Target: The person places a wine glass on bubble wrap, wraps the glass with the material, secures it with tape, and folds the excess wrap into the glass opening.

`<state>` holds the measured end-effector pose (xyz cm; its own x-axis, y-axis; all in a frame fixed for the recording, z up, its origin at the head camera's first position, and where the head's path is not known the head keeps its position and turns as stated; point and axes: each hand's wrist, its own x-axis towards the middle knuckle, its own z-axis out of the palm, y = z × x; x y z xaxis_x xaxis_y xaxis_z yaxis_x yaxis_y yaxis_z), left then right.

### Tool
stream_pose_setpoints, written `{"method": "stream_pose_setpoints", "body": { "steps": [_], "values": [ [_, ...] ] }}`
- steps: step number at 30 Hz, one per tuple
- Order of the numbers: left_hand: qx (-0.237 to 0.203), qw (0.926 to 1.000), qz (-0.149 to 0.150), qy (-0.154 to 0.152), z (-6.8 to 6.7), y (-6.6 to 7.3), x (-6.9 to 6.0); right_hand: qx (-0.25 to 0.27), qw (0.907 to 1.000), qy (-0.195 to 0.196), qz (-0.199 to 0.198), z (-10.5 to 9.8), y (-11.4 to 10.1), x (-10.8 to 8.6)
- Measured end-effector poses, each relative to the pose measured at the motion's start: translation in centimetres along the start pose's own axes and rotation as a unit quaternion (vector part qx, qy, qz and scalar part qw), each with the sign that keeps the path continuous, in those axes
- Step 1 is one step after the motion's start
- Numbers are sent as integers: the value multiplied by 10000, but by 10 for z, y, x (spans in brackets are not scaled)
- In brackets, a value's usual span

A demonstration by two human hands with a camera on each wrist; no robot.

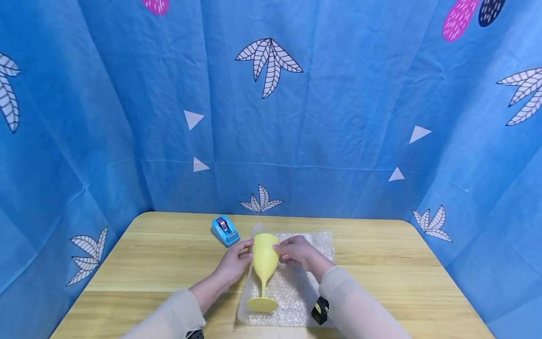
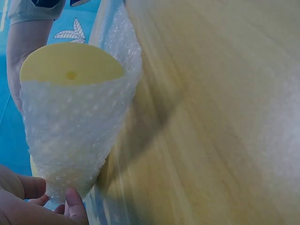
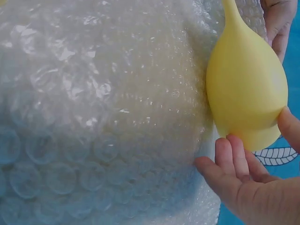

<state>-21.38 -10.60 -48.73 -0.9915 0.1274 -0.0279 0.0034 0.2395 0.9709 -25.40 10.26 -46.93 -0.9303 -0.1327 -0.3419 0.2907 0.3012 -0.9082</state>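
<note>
Goblet [image 1: 266, 254], yellow, smooth and matte, is laid on its side along the left margin of a bubble wrap sheet [image 1: 296, 294], with its rounded bowl toward the far side and its disc-shaped foot toward the wearer. Bubble wrap is seen as clear, glossy film with round raised cells; its left margin is turned up beside the goblet.

By the left hand [image 1: 234, 262], the turned-up wrap is pinched between thumb and fingertips next to the bowl. By the right hand [image 1: 296, 251], the bowl is held near its rim, thumb on one side and fingertips on the other, the fingers slightly spread.

Pale wood-grain tabletop [image 1: 381, 268] with rounded far corners is exposed broadly to the right of the wrap and to the left of the left forearm. A blue tape dispenser [image 1: 226, 230] is located near the far edge, just beyond the left hand. A blue patterned curtain [image 1: 360, 94] is hung behind and at both sides.

The foot is partly covered by wrap in the left wrist view. The interior of the bowl is not shown. The near table edge and both light sleeves [image 1: 360, 301] are cut off by the frame.
</note>
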Motion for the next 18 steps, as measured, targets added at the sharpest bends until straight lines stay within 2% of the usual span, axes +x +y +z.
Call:
{"method": "stream_pose_setpoints", "body": {
  "steps": [10,18],
  "values": [
    [42,9995,308,13,3,4,-3,228,9993,-260,-157,-2,-2,-5],
    [98,9997,220,56,5,6,-1,246,9992,-228,-224,-1,0,-5]
  ]
}}
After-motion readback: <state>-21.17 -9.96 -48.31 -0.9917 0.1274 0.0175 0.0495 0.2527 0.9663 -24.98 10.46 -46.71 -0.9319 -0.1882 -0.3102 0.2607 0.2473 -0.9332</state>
